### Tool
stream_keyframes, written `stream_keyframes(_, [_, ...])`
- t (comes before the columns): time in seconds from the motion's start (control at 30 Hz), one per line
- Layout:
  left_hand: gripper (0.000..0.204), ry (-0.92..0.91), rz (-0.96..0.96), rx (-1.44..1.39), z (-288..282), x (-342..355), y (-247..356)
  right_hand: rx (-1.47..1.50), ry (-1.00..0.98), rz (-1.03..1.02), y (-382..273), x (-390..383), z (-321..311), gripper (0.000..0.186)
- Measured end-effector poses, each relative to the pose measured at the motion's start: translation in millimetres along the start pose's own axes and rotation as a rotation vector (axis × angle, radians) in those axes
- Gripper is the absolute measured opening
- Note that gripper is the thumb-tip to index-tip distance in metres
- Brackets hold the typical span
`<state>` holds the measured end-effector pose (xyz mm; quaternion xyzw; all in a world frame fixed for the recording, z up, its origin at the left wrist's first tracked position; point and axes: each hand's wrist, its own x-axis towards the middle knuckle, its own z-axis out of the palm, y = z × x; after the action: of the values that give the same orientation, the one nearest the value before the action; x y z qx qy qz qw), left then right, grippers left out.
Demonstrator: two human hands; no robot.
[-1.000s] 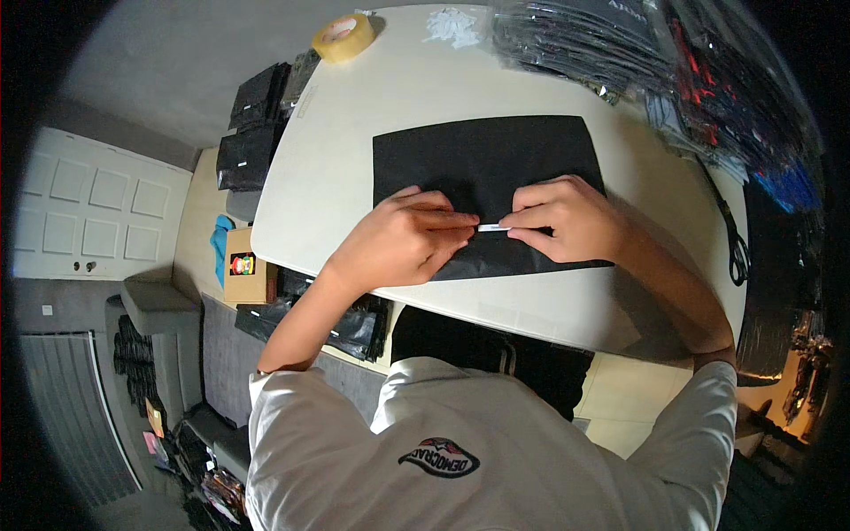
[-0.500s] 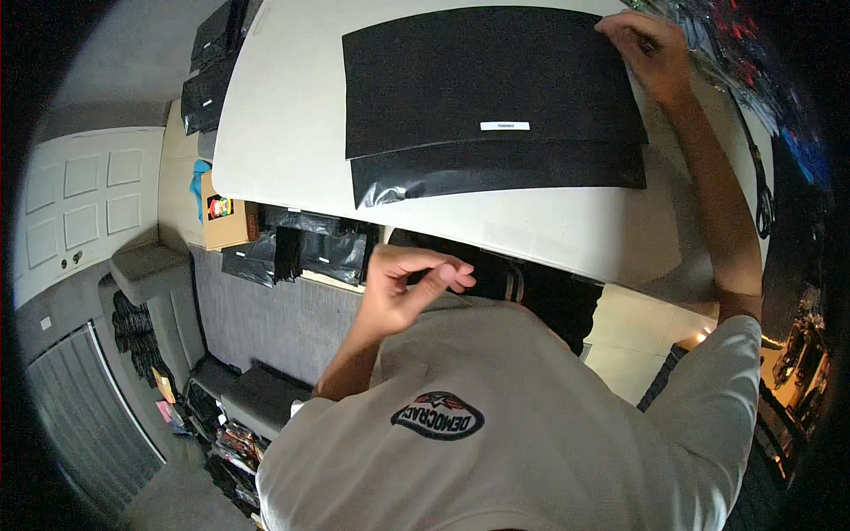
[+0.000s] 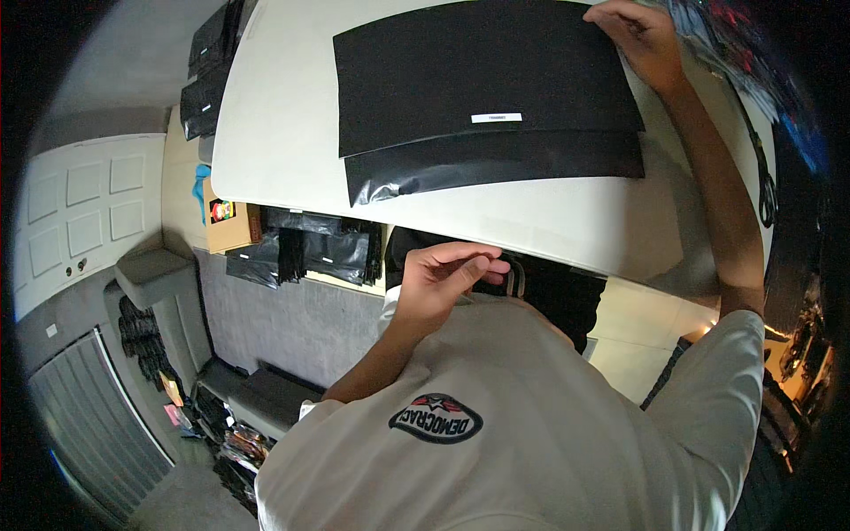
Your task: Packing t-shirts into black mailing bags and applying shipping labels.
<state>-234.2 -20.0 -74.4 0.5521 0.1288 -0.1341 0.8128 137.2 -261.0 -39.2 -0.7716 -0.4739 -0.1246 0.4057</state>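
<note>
Head view, right hand (image 3: 646, 42) at sheet (image 3: 469, 75) corner, grip unclear, left hand (image 3: 444, 279) bunched near table (image 3: 513, 208) edge

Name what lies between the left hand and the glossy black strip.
The head view shows white table between the left hand and the glossy black strip.

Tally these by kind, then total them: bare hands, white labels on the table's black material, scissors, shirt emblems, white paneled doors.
Bare hands: 2 (left hand, right hand)
White label on the black material: 1
Scissors: 1
Shirt emblem: 1
White paneled door: 1
Total: 6
</note>
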Motion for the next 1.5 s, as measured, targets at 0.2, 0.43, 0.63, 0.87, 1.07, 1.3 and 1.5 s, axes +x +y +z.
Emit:
stream_keyframes(0.2, [0.019,0.034,0.126,0.03,3,-2,4,0.054,-0.011,0.093,8,-1,3,0.039])
stream_keyframes(0.43, [0.017,0.115,0.186,0.098,11,1,8,0.039,-0.018,0.111,-1,0,2,0.037])
stream_keyframes(0.63, [0.018,0.21,0.179,0.132,17,0,11,0.05,-0.042,0.214,1,-1,4,0.028])
stream_keyframes(0.87, [0.02,0.305,0.245,0.22,20,4,14,-0.043,-0.087,0.019,40,-14,5,0.012])
stream_keyframes(1.07, [0.007,0.299,0.36,0.292,26,7,24,-0.101,-0.052,-0.012,27,-10,3,0.011])
stream_keyframes(1.3, [0.013,0.198,0.922,0.496,39,11,77,0.376,-0.281,0.029,-98,8,11,0.011])
stream_keyframes(1.5, [0.006,0.3,0.831,0.464,24,16,78,0.803,-0.717,0.325,-165,6,21,0.031])
